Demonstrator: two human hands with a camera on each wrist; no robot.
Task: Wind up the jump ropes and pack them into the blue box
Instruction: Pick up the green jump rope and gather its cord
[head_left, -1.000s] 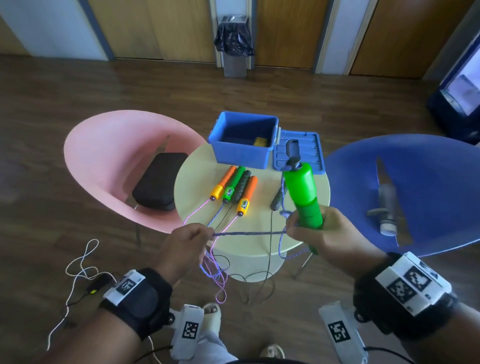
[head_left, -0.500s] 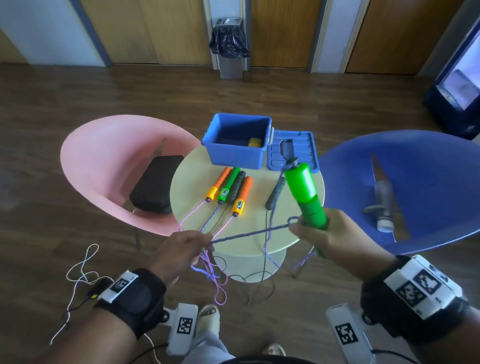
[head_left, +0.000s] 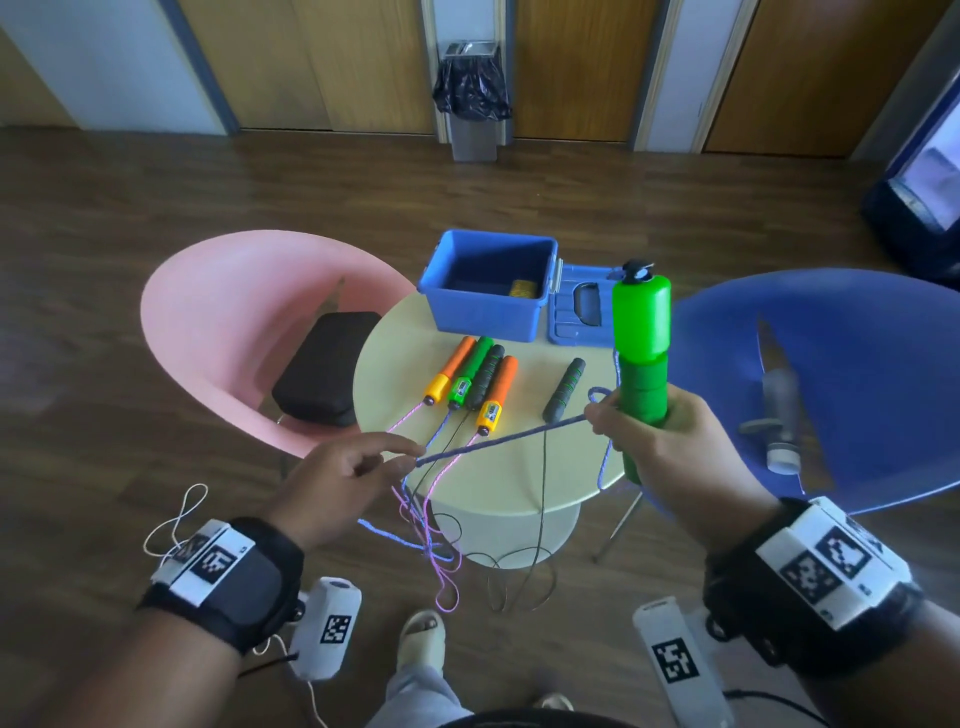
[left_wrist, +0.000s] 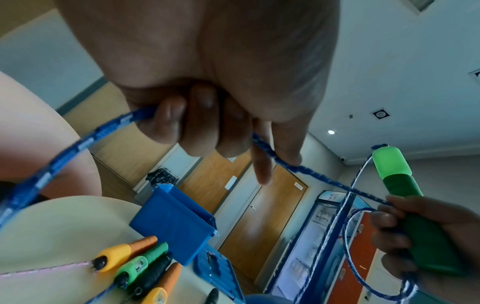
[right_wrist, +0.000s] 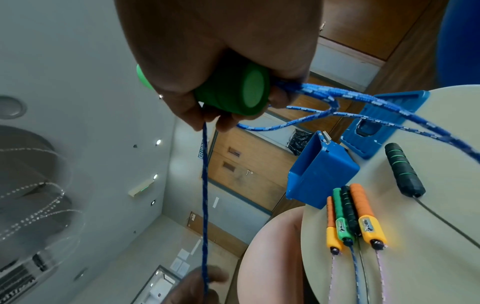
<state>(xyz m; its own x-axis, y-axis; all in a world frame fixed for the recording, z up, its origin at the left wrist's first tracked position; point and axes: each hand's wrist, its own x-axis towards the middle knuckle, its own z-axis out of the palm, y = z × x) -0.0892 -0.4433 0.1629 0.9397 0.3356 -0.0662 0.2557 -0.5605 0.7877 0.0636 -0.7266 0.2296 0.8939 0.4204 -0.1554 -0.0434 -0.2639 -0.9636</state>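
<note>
the green handle (head_left: 640, 358) is gripped upright by the right hand (head_left: 670, 447) right of the blue box (head_left: 488, 296), the blue rope (head_left: 498, 441) is pinched taut by the left hand (head_left: 337, 478), and a slipped pinch could loosen the winding.

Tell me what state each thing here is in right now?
Blue box: open, nearly empty.
Lid: off, flat beside the box.
Green handle: upright in right hand.
Blue rope: taut between both hands.
Left hand: holding the rope.
Four handles: lying together, unwound.
</note>
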